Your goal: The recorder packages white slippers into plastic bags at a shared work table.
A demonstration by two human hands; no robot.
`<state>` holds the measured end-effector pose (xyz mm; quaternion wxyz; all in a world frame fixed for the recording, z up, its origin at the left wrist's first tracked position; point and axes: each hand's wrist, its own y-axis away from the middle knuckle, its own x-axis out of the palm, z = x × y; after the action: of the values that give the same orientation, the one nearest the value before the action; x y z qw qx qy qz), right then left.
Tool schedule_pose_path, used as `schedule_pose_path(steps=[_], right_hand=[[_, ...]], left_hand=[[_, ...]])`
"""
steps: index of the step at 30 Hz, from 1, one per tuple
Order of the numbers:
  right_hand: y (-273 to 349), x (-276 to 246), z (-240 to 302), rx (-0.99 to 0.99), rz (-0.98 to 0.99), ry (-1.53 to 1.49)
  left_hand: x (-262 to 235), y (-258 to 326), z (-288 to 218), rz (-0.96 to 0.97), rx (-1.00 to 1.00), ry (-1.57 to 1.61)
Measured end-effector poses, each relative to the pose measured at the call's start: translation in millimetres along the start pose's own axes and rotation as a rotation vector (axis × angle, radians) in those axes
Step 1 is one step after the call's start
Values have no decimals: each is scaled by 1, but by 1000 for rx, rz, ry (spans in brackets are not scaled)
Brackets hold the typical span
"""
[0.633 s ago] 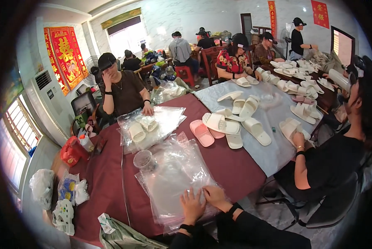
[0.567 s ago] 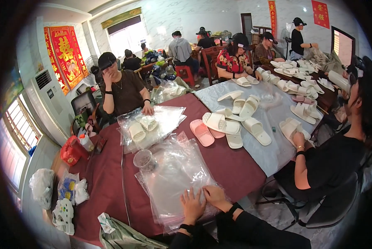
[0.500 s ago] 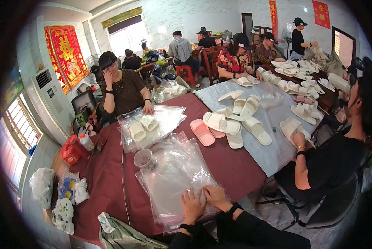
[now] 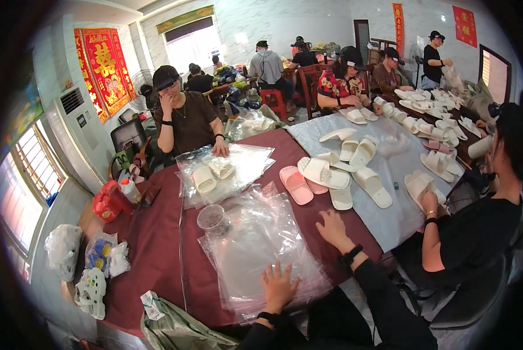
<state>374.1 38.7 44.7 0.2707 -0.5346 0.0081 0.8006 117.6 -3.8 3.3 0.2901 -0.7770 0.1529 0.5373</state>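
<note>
On the maroon table (image 4: 156, 245) lay a stack of clear plastic bags (image 4: 255, 245). Left hand (image 4: 279, 287) pressed flat on its near edge, fingers spread; right hand (image 4: 332, 228) rested open at its far right corner, near pink slippers (image 4: 296, 184) and a small round tub (image 4: 213, 219).

right hand (image 4: 332, 227) lifted off plastic bags (image 4: 261, 245), seemingly reaching toward slippers (image 4: 323, 173)

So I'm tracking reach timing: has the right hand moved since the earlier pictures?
Yes. The right hand has gone forward and rightward off the stack of clear bags, toward the pink slipper.
</note>
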Motion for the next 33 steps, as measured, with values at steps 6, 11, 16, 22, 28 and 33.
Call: schedule_pose_path(steps=[6,11,16,22,28,33], right_hand=[[-44,31,-54,93,-60,333],[-47,42,-71,155,182,325],[-42,20,-52,237,185,288],[-50,29,-106,111,-103,268],[-57,20,-105,61,18,343],[-55,14,-89,64,-32,335]], left_hand=[[6,0,2,3,-24,-7],[3,-2,-2,15,4,-11],[1,2,2,22,-24,-3],[2,-4,-6,0,-12,14],[0,-2,-3,3,-14,4],[2,-1,1,58,-49,-4]])
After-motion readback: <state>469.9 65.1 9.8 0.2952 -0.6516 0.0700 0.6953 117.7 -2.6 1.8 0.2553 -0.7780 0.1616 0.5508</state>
